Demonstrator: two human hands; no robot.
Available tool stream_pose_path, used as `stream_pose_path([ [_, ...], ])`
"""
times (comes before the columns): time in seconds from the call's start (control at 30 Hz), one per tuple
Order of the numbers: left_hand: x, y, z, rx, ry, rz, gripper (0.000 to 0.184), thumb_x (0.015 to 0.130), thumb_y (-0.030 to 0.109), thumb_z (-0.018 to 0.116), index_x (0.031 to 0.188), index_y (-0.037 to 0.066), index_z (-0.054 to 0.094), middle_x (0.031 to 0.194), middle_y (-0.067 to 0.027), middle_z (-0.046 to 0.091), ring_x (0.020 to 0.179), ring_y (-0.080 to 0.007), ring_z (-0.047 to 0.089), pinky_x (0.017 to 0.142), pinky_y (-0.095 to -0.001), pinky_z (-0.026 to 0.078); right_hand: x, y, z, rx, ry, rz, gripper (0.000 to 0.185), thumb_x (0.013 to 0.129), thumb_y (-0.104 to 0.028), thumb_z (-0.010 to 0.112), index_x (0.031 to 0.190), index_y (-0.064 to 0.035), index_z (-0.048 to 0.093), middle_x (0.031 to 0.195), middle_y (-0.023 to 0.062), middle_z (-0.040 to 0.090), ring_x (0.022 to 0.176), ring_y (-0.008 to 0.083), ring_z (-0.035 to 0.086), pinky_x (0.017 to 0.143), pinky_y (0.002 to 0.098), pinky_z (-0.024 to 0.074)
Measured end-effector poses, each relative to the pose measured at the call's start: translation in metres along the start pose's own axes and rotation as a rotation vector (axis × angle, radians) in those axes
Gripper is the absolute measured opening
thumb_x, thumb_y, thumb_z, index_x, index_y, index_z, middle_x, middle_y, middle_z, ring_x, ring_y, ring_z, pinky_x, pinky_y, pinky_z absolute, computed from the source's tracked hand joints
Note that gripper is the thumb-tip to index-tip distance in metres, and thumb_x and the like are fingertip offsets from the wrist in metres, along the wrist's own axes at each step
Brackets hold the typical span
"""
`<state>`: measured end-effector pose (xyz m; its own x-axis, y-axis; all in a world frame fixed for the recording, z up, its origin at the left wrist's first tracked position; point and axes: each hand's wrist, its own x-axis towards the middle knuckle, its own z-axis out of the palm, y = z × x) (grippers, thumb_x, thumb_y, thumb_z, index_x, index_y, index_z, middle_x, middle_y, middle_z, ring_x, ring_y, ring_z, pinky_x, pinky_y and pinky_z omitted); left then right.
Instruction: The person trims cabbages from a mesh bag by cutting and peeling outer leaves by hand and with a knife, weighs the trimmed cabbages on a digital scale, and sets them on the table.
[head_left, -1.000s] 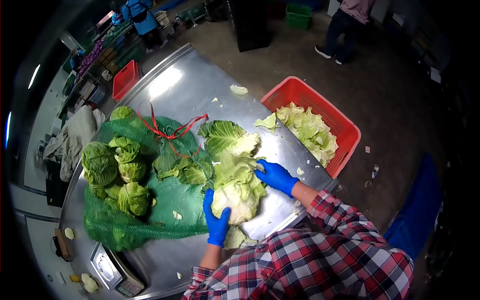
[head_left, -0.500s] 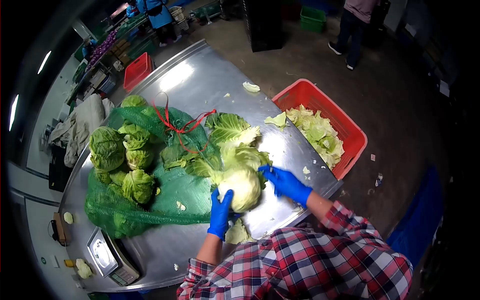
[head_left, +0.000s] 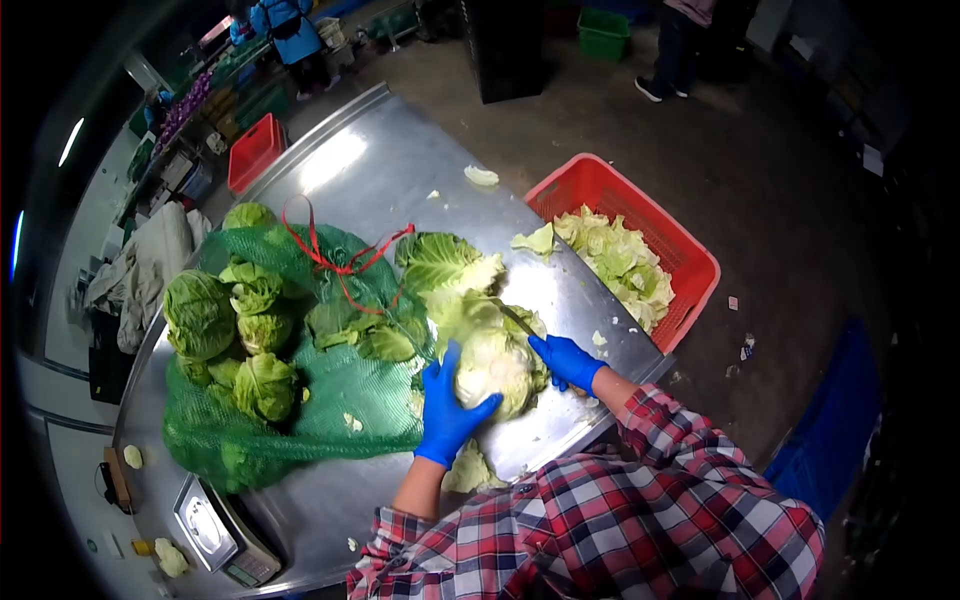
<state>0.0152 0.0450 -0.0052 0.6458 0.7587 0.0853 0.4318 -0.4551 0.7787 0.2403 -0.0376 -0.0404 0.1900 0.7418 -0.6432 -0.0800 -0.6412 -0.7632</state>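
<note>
A pale, trimmed cabbage (head_left: 497, 372) rests on the metal table with loose outer leaves around it. My left hand (head_left: 448, 405), in a blue glove, grips the cabbage from its left side, thumb across the near edge. My right hand (head_left: 568, 364), also blue-gloved, is closed at the cabbage's right side around what looks like a knife (head_left: 518, 320); its dark, narrow blade points up and left over the leaves. Green leaves (head_left: 440, 262) lie just beyond the cabbage. Another pale leaf (head_left: 472, 470) lies by my left wrist.
Several whole cabbages (head_left: 200, 312) sit on a green mesh bag (head_left: 350, 395) with a red tie (head_left: 345, 268). A scale (head_left: 225, 535) stands at the near left. A red crate (head_left: 690, 262) of leaves adjoins the table's right edge. Other people stand in the background.
The cabbage has turned, showing a different side. My left hand has shifted up along it, and my right hand has closed. The dark blade now shows over the leaves. The camera view has shifted slightly.
</note>
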Motion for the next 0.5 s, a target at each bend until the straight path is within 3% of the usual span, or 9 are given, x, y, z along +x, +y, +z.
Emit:
stream_pose_path([
  [0.1, -0.008, -0.007, -0.004, -0.163, 0.067, -0.075, 0.1, 0.062, 0.038, 0.084, 0.139, 0.0, 0.033, 0.13, -0.0215, 0.04, 0.117, -0.0353, 0.041, 0.104, -0.0412, 0.032, 0.001, -0.004, 0.003, 0.044, -0.069, -0.017, 0.052, 0.091, -0.054, 0.046, 0.108, -0.005, 0.053, 0.066, 0.005, 0.049, 0.045, 0.0125, 0.049, 0.036, 0.0272, 0.0406],
  [0.23, -0.012, -0.005, 0.013, -0.105, 0.237, -0.089, 0.101, 0.059, 0.04, 0.085, 0.135, -0.002, 0.033, 0.126, -0.0207, 0.041, 0.116, -0.0346, 0.042, 0.102, -0.0419, 0.034, -0.019, -0.02, 0.015, 0.149, -0.029, -0.102, 0.054, 0.094, -0.048, 0.045, 0.131, -0.0097, 0.042, 0.072, 0.0078, 0.053, 0.046, 0.0134, 0.05, 0.038, 0.0274, 0.0434],
  [0.27, -0.013, 0.006, 0.018, -0.013, 0.246, -0.09, 0.1, 0.06, 0.039, 0.086, 0.135, -0.001, 0.033, 0.125, -0.0194, 0.041, 0.116, -0.0331, 0.043, 0.102, -0.0413, 0.035, -0.035, -0.029, 0.019, -0.02, 0.06, -0.222, 0.058, 0.096, -0.044, 0.042, 0.143, -0.0122, 0.029, 0.083, 0.0135, 0.062, 0.05, 0.0184, 0.056, 0.043, 0.0296, 0.0477],
  [0.3, -0.014, 0.015, 0.023, 0.078, 0.252, -0.09, 0.1, 0.06, 0.038, 0.086, 0.135, 0.0, 0.033, 0.124, -0.018, 0.041, 0.116, -0.0316, 0.043, 0.102, -0.0406, 0.035, -0.052, -0.041, 0.021, -0.176, 0.101, -0.179, 0.06, 0.097, -0.038, 0.043, 0.145, -0.0093, 0.023, 0.108, 0.0233, 0.061, 0.075, 0.0307, 0.066, 0.064, 0.0357, 0.0541],
  [0.4, -0.016, 0.042, 0.028, 0.151, 0.275, -0.121, 0.11, 0.056, 0.041, 0.087, 0.139, 0.0, 0.028, 0.121, -0.0219, 0.041, 0.113, -0.0369, 0.042, 0.097, -0.0433, 0.036, -0.059, -0.012, 0.029, -0.278, 0.21, -0.409, 0.061, 0.097, -0.033, 0.045, 0.144, -0.0025, 0.023, 0.127, 0.0302, 0.048, 0.109, 0.0391, 0.055, 0.09, 0.04, 0.0458],
  [0.47, -0.014, 0.045, 0.029, 0.244, 0.233, -0.124, 0.115, 0.056, 0.043, 0.086, 0.142, -0.001, 0.024, 0.12, -0.0251, 0.04, 0.111, -0.04, 0.041, 0.095, -0.0445, 0.037, -0.065, -0.005, 0.032, -0.303, 0.218, -0.448, 0.061, 0.096, -0.031, 0.045, 0.143, 0.0006, 0.022, 0.133, 0.0308, 0.042, 0.119, 0.0405, 0.049, 0.097, 0.0407, 0.0407],
  [0.5, -0.014, 0.045, 0.031, 0.263, 0.23, -0.119, 0.116, 0.055, 0.044, 0.086, 0.142, -0.001, 0.024, 0.121, -0.0264, 0.04, 0.11, -0.0409, 0.042, 0.094, -0.0451, 0.038, -0.067, -0.002, 0.033, -0.332, 0.236, -0.465, 0.061, 0.097, -0.03, 0.044, 0.144, -0.0011, 0.021, 0.132, 0.0306, 0.043, 0.113, 0.0415, 0.051, 0.093, 0.0421, 0.0428],
])
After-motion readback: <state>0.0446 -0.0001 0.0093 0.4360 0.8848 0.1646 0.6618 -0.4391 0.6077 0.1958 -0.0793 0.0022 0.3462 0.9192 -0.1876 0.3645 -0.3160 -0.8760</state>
